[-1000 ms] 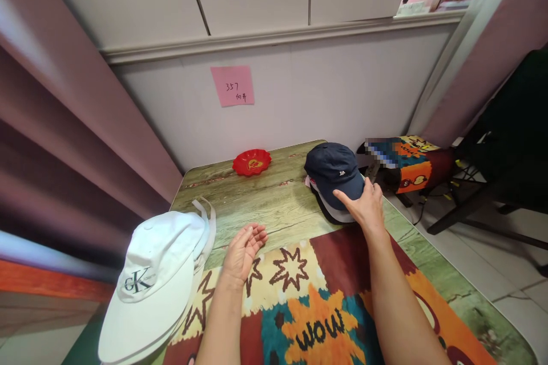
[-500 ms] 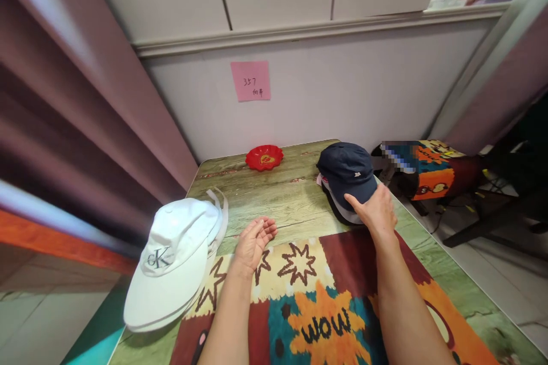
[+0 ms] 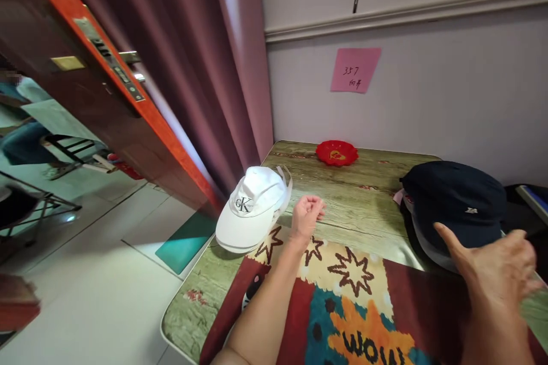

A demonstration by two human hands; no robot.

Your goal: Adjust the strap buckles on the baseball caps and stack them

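The navy cap at three o'clock is matt cloth, as is the white cap at seven. The counter shows smooth, wood-grain surfacing. The red dish looks like glossy plastic; the note at two o'clock is matt paper, the lock plate at ten shiny metal.

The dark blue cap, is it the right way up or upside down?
Right way up: the cap has its rounded top uppermost, its brim lower.
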